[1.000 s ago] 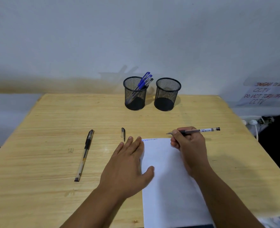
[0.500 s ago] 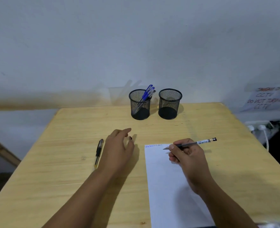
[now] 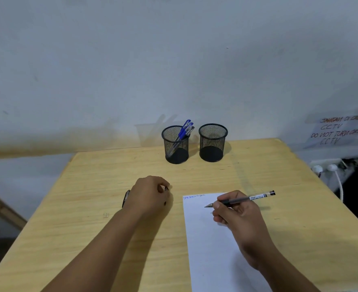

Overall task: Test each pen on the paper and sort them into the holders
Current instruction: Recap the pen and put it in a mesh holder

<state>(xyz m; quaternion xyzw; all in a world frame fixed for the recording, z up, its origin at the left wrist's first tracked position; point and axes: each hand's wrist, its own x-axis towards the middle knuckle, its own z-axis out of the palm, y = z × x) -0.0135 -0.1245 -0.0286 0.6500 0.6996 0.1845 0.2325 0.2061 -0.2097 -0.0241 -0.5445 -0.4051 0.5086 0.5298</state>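
My right hand (image 3: 239, 216) grips an uncapped black pen (image 3: 256, 197) in a writing hold, with its tip just over the top of the white paper (image 3: 207, 245). A line of blue scribbles (image 3: 193, 197) runs along the paper's upper edge. My left hand (image 3: 149, 193) sits left of the paper, its fingers curled round a small black pen cap (image 3: 166, 188), of which only the ends show. Another black pen (image 3: 126, 198) lies on the table, mostly hidden behind that hand. At the back stand two black mesh holders: the left holder (image 3: 176, 145) has blue pens (image 3: 184, 129) in it, while the right holder (image 3: 212, 143) looks empty.
The wooden table (image 3: 89, 207) stands against a white wall. A paper notice (image 3: 338, 131) hangs at the right, with a power strip and white cable (image 3: 338, 180) beside the table's right edge.
My left hand lifted off the paper's left edge, moved up and left, and curled over the pen cap. My right hand with the pen shifted slightly down onto the paper. The camera tilted up.
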